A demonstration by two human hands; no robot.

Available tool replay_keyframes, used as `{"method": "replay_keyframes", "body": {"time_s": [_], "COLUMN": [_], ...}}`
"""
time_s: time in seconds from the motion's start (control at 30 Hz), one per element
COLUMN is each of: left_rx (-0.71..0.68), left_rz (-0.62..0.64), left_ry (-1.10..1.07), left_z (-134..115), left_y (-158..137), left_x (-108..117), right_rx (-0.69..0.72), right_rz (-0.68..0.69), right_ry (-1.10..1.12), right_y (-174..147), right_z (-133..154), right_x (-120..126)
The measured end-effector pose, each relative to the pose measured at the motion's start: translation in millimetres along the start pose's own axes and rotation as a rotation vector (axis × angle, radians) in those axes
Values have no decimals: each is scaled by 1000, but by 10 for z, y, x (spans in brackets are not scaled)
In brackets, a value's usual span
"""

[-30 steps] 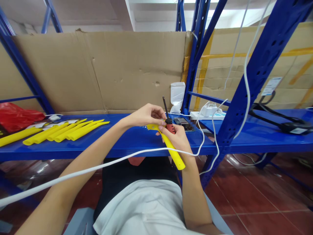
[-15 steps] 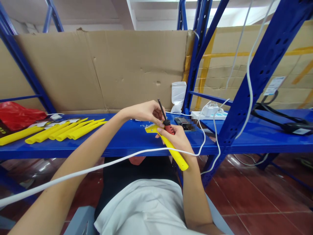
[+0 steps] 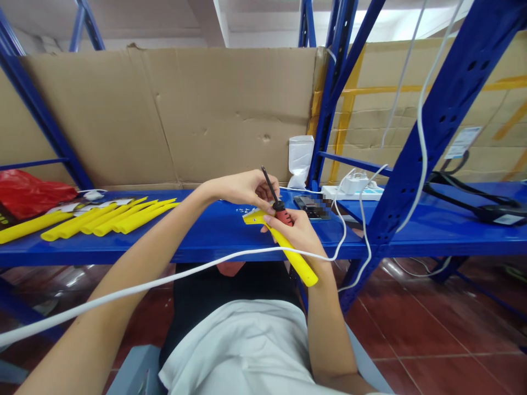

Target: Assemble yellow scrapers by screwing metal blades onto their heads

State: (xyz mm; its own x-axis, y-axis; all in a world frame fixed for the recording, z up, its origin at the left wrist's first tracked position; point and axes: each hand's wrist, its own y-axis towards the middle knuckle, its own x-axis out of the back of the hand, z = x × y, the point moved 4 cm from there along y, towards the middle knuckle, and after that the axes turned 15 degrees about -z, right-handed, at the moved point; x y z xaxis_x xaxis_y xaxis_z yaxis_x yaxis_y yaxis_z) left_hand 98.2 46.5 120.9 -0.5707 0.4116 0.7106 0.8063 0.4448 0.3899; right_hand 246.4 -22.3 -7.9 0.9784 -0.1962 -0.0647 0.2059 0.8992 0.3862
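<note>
My right hand is closed around a yellow scraper and also grips a screwdriver with a red and black handle. The screwdriver's dark shaft points up and to the left. The scraper's wide head, with a small hole or screw in it, faces left, and its tubular handle slants down to the right. At the head's upper edge, my left hand pinches with thumb and fingers; whether a small part sits between them is hidden. Several tiny screws lie on the blue shelf just beyond the head.
Several yellow handles lie in a row at left, near a red plastic bag. A phone, a white packet and a power strip are to the right. A white cable crosses before my arms.
Both hands keep their grip on the scraper and screwdriver. The screwdriver's tip has tilted slightly to the left; otherwise little differs.
</note>
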Motion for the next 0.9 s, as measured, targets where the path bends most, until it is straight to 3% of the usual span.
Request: {"method": "replay_keyframes", "body": {"time_s": [0.33, 0.67, 0.9], "left_rx": [36, 129, 149], "left_rz": [-116, -354, -377], "left_ry": [-98, -215, -240], "left_z": [81, 198, 221], "left_y": [-62, -268, -254], "left_x": [-44, -259, -268], "right_rx": [6, 10, 26], "right_rz": [-28, -112, -93], "right_ry": [-9, 24, 0], "right_y": [-10, 0, -7], "right_z": [40, 46, 63], "right_x": [-2, 3, 10]}}
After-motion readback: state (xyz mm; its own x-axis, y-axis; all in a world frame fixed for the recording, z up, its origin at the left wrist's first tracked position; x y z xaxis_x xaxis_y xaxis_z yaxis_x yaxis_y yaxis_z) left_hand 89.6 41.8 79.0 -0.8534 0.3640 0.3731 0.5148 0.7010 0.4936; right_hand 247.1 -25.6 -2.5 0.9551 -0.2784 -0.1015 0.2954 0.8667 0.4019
